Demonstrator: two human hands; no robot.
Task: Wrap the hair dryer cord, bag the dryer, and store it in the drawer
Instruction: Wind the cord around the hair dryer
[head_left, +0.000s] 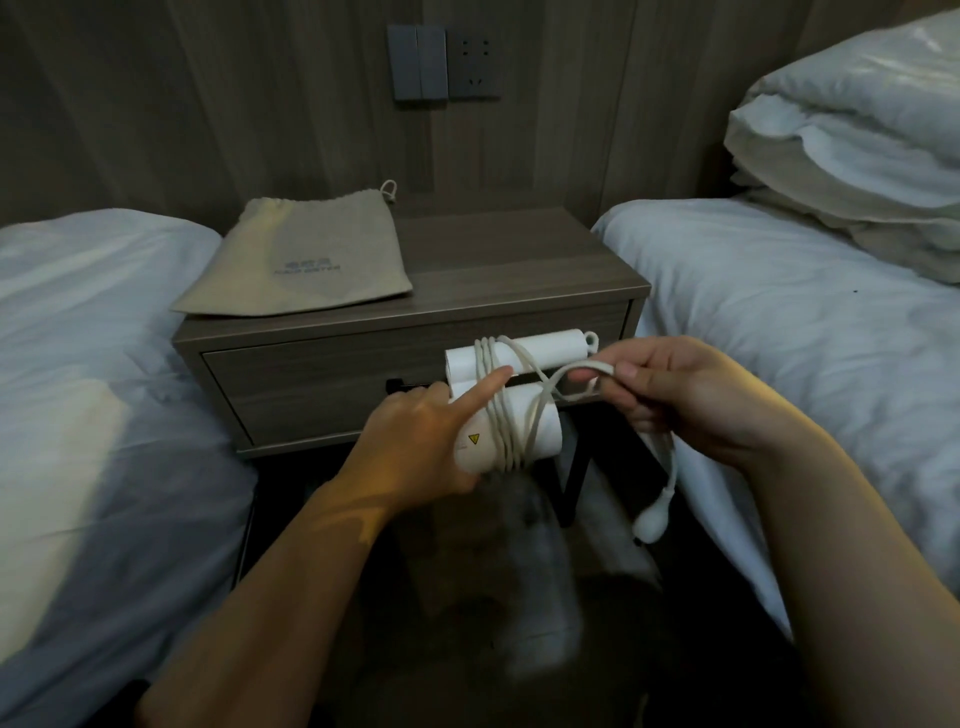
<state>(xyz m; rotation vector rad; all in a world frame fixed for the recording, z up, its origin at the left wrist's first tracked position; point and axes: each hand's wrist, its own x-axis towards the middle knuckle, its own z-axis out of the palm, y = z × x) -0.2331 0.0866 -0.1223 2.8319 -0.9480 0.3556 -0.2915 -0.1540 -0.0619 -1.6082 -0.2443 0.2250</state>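
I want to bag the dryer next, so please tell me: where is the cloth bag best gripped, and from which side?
Probably at its gathered mouth, the far edge by the wall, beside the drawstring loop. The cloth bag lies flat on the nightstand with its closed bottom towards the person. Reach over from the front with the right hand once it drops the cord; the left hand holds the dryer.
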